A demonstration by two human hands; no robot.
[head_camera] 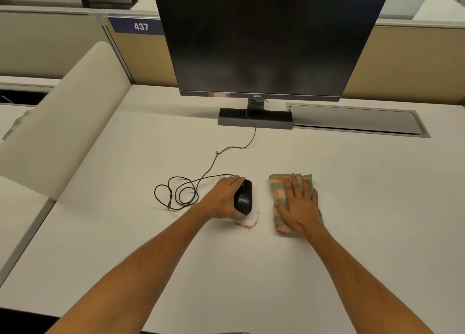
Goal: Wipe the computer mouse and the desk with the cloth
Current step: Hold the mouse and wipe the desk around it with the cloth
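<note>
A black wired computer mouse (244, 198) lies on the white desk (125, 245) at its middle. My left hand (224, 198) wraps around the mouse's left side, fingers over its front. Just below the mouse an arc of brown crumbs (249, 225) lies on the desk. To the right, a folded cloth (279, 190) with green and orange stripes lies flat. My right hand (299, 205) presses on top of it with fingers spread, covering much of its middle.
The mouse cable (181, 193) coils left of the mouse and runs up to the monitor stand (255, 118). A dark monitor (264, 39) stands at the back. A grey cable-tray lid (357, 118) sits back right. A beige partition (63, 122) borders the left.
</note>
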